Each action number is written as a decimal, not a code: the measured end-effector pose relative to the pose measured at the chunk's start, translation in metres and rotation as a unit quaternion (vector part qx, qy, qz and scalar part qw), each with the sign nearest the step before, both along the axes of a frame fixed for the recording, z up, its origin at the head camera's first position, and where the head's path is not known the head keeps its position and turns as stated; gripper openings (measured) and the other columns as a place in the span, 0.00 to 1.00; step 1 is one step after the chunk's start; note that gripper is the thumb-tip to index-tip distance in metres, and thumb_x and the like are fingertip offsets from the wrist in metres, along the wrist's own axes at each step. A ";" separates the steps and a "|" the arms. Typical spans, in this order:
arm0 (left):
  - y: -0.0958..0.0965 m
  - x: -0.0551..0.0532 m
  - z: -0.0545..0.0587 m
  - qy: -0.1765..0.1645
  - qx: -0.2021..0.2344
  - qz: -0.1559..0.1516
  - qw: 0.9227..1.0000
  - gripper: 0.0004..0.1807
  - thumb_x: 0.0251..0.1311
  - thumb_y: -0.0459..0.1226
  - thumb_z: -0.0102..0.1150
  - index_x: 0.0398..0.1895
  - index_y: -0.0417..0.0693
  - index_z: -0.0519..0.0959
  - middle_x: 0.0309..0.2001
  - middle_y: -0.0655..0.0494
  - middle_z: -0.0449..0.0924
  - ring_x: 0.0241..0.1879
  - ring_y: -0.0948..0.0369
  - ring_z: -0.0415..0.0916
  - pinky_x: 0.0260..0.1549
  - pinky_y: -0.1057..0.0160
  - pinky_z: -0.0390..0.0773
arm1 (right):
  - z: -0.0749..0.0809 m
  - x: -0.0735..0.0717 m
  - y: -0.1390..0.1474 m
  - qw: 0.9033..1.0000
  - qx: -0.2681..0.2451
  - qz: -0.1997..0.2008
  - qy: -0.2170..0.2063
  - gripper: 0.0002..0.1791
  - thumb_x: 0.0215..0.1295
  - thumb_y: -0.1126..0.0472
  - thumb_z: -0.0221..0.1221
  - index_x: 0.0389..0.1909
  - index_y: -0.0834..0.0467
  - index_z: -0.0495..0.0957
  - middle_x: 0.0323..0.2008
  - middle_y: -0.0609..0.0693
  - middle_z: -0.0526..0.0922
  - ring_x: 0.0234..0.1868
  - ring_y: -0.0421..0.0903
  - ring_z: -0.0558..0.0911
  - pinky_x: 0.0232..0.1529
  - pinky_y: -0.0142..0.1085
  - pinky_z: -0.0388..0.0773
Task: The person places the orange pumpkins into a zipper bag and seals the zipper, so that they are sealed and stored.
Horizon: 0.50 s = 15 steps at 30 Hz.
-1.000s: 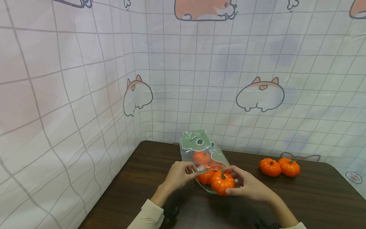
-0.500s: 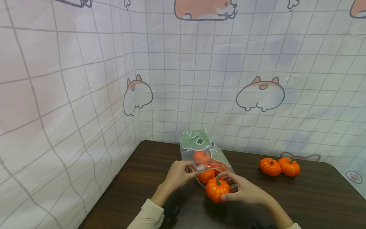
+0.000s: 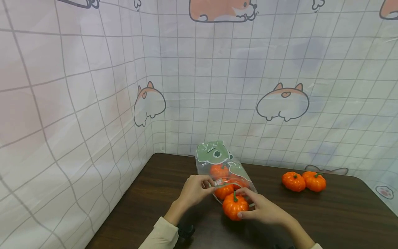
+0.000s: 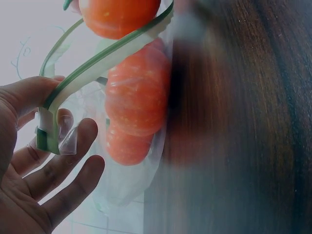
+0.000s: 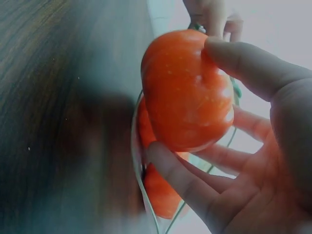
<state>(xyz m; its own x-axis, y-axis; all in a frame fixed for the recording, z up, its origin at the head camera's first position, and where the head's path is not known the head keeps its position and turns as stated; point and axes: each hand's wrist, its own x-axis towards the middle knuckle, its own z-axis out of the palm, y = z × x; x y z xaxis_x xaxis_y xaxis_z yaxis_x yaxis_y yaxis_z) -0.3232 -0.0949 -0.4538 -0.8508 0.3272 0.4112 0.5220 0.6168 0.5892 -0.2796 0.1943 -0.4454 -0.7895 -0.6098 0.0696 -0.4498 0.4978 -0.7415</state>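
Note:
A clear zip bag (image 3: 203, 167) with a green cartoon print lies on the dark table, several small orange pumpkins (image 4: 136, 92) inside it. My left hand (image 3: 196, 189) pinches one corner of the bag's green-edged mouth between thumb and fingers, its other fingers spread below. In the right wrist view, my right hand (image 5: 253, 146) grips another orange pumpkin (image 5: 187, 92), thumb on one side and fingers on the other. That pumpkin is just in front of the open mouth, on the near side, its green stem up in the head view.
Two more orange pumpkins (image 3: 293, 181) sit side by side at the back right of the table (image 3: 342, 214). A pale grid-patterned curtain (image 3: 217, 86) with cartoon dogs stands close behind the table and along its left side.
My right hand has drawn its pumpkin toward me and slightly left, away from the bag's mouth, uncovering more of the pumpkins inside. The left hand stays at the bag's corner.

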 end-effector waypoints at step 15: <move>0.004 0.001 -0.001 0.000 -0.003 -0.017 1.000 0.06 0.60 0.46 0.72 0.30 0.59 0.85 0.24 0.66 0.81 0.23 0.72 0.72 0.25 0.70 0.74 | -0.009 0.001 -0.012 0.996 0.033 -0.066 0.052 0.37 0.64 0.43 0.68 0.67 0.56 0.67 0.60 0.58 0.79 0.52 0.48 0.83 0.50 0.42 0.81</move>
<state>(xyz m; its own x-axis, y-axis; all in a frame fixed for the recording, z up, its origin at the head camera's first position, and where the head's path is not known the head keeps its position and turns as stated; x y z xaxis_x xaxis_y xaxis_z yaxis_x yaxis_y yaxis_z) -0.3218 -0.0908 -0.4552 -0.8388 0.3586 0.4097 0.5433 0.6013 0.5859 -0.2791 0.1827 -0.4545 -0.8541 -0.5065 0.1179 -0.4489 0.6037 -0.6588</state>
